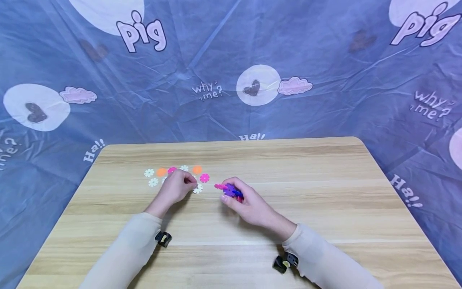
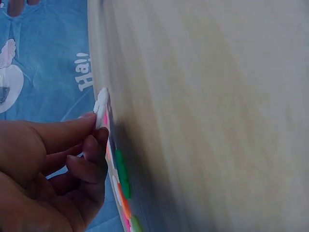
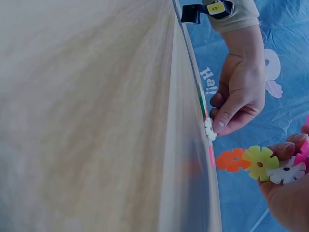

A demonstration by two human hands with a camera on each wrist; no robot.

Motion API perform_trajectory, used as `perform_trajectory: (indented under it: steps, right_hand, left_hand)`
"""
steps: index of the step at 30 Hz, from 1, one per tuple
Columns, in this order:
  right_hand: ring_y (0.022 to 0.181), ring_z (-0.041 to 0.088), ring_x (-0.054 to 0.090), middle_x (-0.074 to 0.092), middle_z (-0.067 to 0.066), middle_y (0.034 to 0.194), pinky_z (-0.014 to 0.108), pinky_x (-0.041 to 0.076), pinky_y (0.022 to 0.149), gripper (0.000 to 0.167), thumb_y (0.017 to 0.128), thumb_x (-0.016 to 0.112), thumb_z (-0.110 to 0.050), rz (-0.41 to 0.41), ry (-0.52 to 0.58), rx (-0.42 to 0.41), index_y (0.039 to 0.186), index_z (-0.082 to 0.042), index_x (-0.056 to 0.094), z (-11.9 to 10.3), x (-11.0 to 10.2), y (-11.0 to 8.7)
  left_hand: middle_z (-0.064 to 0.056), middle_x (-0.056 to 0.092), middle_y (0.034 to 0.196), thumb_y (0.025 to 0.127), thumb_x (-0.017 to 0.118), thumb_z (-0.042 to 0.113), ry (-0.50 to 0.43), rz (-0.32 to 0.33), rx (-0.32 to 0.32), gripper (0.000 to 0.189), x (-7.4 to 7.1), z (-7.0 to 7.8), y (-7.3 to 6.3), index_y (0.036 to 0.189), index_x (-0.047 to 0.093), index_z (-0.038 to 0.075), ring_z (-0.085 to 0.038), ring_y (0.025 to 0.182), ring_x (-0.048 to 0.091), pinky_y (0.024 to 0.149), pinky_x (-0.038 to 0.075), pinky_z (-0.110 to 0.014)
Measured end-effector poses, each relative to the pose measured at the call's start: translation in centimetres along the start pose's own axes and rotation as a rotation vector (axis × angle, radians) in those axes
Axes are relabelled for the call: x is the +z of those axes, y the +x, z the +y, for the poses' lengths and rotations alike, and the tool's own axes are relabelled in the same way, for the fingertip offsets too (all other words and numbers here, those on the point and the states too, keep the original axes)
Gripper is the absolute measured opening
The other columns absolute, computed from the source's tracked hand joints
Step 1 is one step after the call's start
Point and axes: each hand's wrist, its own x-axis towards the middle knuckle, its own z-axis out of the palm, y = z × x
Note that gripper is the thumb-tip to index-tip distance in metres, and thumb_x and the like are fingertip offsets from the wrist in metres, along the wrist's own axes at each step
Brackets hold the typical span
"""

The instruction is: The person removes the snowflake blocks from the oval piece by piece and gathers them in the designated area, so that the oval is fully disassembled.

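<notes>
My left hand [image 1: 175,187] pinches a white notched snowflake disc [image 1: 198,189] between thumb and forefinger. In the left wrist view the white disc [image 2: 101,104] stands edge-on at the fingertips. To the right, my right hand [image 1: 250,204] grips a cluster of joined snowflake discs [image 1: 229,190], with purple, blue and pink showing in the head view. The right wrist view shows an orange disc [image 3: 233,160], a yellow disc [image 3: 260,163] and a white disc [image 3: 286,173] joined in a row from that hand. Fingers hide part of the cluster.
Several loose discs lie on the wooden table around my left hand, among them a pink disc [image 1: 204,178], an orange disc [image 1: 197,169] and a white disc [image 1: 149,172]. A green disc [image 2: 122,174] shows below the left hand. Blue printed cloth [image 1: 216,108] hangs behind the table.
</notes>
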Motion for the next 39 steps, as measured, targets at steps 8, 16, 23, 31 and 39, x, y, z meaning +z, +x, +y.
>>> perform_trajectory:
  steps: [8, 16, 23, 31, 39]
  right_hand:
    - [0.067, 0.016, 0.059, 0.061, 0.004, 0.085, 0.027, 0.052, 0.058, 0.029, 0.108, 0.067, -0.017, 0.001, 0.004, 0.013, 0.133, -0.004, 0.06, -0.1, 0.0, 0.0]
    - [0.067, 0.013, 0.058, 0.061, 0.004, 0.086, 0.027, 0.052, 0.059, 0.027, 0.107, 0.067, -0.017, -0.011, -0.006, 0.018, 0.131, -0.006, 0.061, -0.2, -0.1, 0.1]
    - [0.07, 0.032, 0.064, 0.064, 0.005, 0.09, 0.028, 0.055, 0.059, 0.03, 0.108, 0.067, -0.019, -0.056, -0.003, 0.027, 0.133, -0.005, 0.06, -0.1, -0.1, 0.2]
    - [0.075, 0.012, 0.061, 0.065, 0.004, 0.094, 0.027, 0.056, 0.065, 0.028, 0.107, 0.068, -0.019, -0.067, -0.033, 0.017, 0.133, -0.01, 0.062, -0.1, 0.0, 0.2]
    - [0.077, 0.025, 0.065, 0.067, 0.006, 0.097, 0.03, 0.059, 0.065, 0.031, 0.106, 0.07, -0.021, -0.063, 0.01, 0.043, 0.134, -0.014, 0.062, -0.2, -0.2, 0.1]
  left_hand:
    - [-0.007, 0.077, 0.093, 0.098, 0.077, 0.009, 0.003, 0.031, 0.046, 0.006, -0.3, -0.2, -0.1, 0.096, 0.082, 0.006, -0.019, 0.086, 0.066, 0.08, 0.054, -0.034]
    - [-0.015, 0.078, 0.108, 0.104, 0.072, 0.012, -0.31, 0.027, 0.303, 0.019, -0.4, 1.2, -2.9, 0.119, 0.078, 0.002, -0.016, 0.085, 0.067, 0.073, 0.057, -0.025]
    - [-0.009, 0.076, 0.109, 0.098, 0.077, 0.002, -0.398, 0.032, 0.64, 0.018, 0.0, 2.6, -4.3, 0.115, 0.078, 0.007, -0.009, 0.09, 0.065, 0.076, 0.057, -0.024]
    - [-0.003, 0.077, 0.104, 0.097, 0.077, 0.002, -0.383, 0.071, 0.694, 0.014, 0.3, 3.2, -4.6, 0.107, 0.08, 0.011, -0.01, 0.095, 0.067, 0.084, 0.057, -0.025]
    - [-0.005, 0.078, 0.105, 0.096, 0.077, 0.0, -0.42, 0.107, 0.672, 0.015, 0.6, 3.3, -5.0, 0.107, 0.081, 0.009, -0.011, 0.1, 0.07, 0.088, 0.059, -0.026]
